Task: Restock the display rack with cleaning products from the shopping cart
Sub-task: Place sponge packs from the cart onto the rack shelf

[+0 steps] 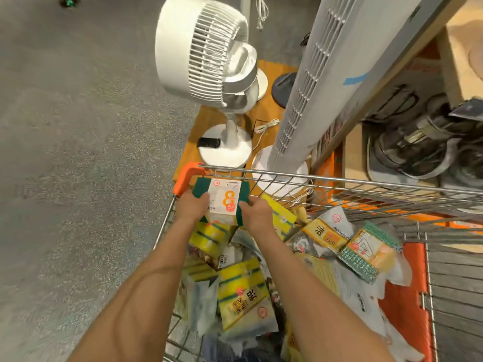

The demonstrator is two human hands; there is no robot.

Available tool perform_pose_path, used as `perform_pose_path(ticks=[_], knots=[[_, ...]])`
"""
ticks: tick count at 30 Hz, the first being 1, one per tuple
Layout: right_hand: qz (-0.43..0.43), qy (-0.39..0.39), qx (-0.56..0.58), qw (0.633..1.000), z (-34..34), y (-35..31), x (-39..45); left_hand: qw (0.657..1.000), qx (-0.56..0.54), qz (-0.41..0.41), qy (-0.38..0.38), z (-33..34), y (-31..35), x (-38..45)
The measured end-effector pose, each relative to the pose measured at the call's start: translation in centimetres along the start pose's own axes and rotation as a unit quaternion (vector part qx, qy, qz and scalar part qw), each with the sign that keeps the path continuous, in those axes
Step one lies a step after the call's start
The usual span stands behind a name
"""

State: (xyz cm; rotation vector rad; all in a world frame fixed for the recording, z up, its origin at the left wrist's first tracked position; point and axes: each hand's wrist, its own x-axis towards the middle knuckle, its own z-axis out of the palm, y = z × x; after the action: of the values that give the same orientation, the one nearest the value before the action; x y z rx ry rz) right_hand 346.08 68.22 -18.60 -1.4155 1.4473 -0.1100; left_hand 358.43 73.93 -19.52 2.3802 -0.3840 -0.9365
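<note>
The shopping cart (339,184) is open at the top, so it can be reached from above, but its wire walls close the sides and packets of sponges (243,293) lie heaped across nearly the whole basket. Just beyond the front rim a round white fan (206,53) and a tall tower fan (321,82) stand close together, with only a narrow gap between them. To the right a shelf (407,142) crowds the cart's side, while the gray floor (78,126) on the left lies open.
</note>
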Motion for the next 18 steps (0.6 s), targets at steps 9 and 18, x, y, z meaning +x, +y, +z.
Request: perform_pose_path(ticks=[9,18], knots=[[0.010,0.036,0.058,0.998,-1.9,0.5,-2.1,0.993,-0.099,-0.020,0.053,1.7,-0.8,-3.4],[-0.092,0.074,0.071,0.990,-9.6,0.6,-7.9,0.979,-0.163,0.074,0.101,1.6,3.5,-12.6]])
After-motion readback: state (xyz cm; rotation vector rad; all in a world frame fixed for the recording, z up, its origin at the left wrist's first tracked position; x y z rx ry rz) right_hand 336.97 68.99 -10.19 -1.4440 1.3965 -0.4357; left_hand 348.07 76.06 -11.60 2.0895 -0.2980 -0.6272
